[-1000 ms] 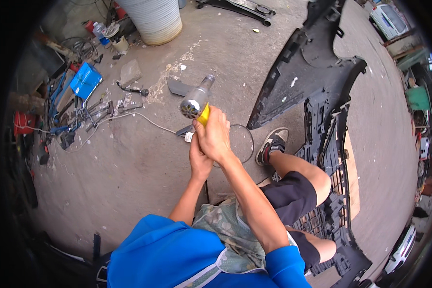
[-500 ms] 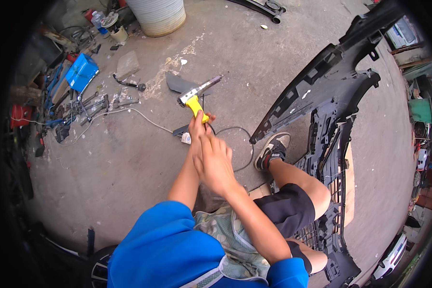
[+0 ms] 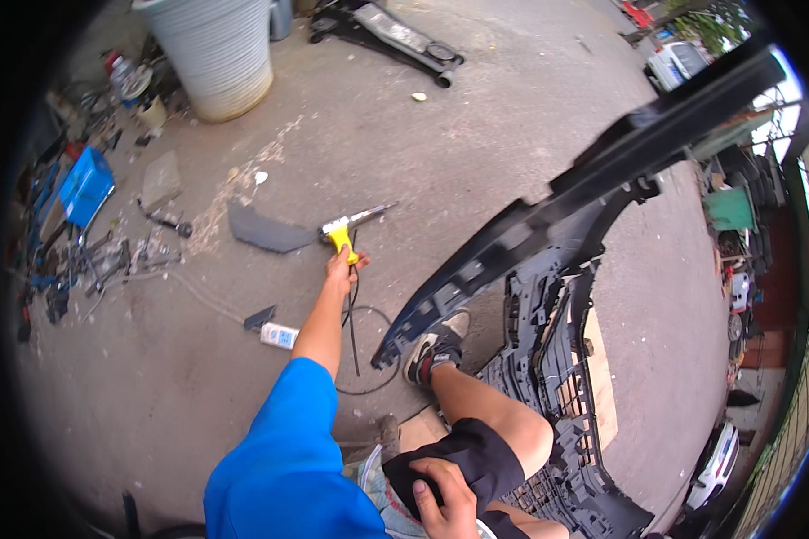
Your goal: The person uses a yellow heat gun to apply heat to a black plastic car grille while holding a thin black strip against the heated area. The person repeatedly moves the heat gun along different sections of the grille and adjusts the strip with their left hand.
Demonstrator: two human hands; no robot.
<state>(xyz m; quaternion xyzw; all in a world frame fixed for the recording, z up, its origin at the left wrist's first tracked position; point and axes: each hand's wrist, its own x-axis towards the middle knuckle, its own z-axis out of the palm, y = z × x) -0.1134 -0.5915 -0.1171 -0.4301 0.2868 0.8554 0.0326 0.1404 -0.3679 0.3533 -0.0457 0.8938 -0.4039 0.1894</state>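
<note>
Ahead of me, my left hand (image 3: 342, 267) is closed round the yellow handle of a heat gun (image 3: 339, 235). The gun's silver barrel points away to the right, and a black cord hangs from the handle. My right hand (image 3: 448, 499) is low over my lap against the black shorts, thumb and fingers apart; its palm side is hidden. To the right stands a large black plastic car bumper (image 3: 512, 247), touched by neither hand. A flat dark grey plastic piece (image 3: 270, 232) lies on the ground left of the gun.
A white power strip (image 3: 280, 336) lies left of my forearm. Beyond are a blue box (image 3: 86, 189) among scattered tools, a stone block (image 3: 161, 182), a big white bucket (image 3: 211, 63) and a floor jack (image 3: 395, 40). My shoe (image 3: 436, 352) is beside the bumper's lower tip.
My right hand has left the place beside my left hand and come down to my lap. The left hand still holds the heat gun. The whole view has shifted, with more background at right.
</note>
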